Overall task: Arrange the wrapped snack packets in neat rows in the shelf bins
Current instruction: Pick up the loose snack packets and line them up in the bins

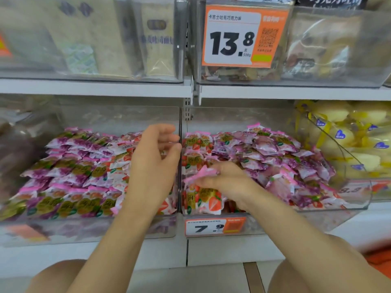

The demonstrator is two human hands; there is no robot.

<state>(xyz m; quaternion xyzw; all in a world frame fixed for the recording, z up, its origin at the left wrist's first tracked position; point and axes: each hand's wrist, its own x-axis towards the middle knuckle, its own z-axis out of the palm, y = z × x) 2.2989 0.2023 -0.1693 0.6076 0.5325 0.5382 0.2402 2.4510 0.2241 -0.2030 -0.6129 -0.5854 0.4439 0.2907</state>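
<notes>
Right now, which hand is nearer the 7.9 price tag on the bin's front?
The right hand. It rests on packets in the bin directly above the 7.9 price tag, while the left hand hovers higher up and to the left, by the divider between bins.

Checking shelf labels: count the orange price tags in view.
4: the 13.8 tag upper bin, the 7.9 tag lower bin, a blurred tag right, a cut-off tag far left. Others may be hidden.

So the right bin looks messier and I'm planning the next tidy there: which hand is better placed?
Right. The right hand is already inside the right bin, fingers on a pink packet beside the loose pile. The left hand hovers open at the divider, holding nothing.
</notes>
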